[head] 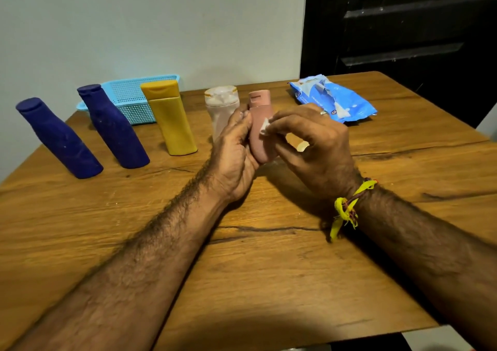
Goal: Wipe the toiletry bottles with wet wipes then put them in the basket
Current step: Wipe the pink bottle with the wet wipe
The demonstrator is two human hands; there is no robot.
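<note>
Right now my left hand wraps around the lower body of the pink bottle, fingers curled behind it so it stands steady just above the table and cannot twist while I rub. My right hand pinches a small wad of wet wipe between thumb and fingertips and presses it against the bottle's front face, high on the side that faces me. The two hands sit close together, both closed on what they hold, meeting at the bottle. I judge this to be the wiping step for this one bottle, with its trip to the basket not yet made.

Just behind my left hand stands the whitish bottle, upright and very near the pink one; whether they touch I cannot tell. Further left are the yellow bottle and two dark blue bottles, lined up along the table so each can be taken in turn. They look tilted, which is probably the wide lens.

The light blue basket lies at the far left edge against the wall, behind the nearer blue bottle and the yellow one, and I see nothing inside it. The wipes packet rests at the far right with its flap torn open, on the side of my wiping hand, handy for drawing a fresh sheet.
</note>
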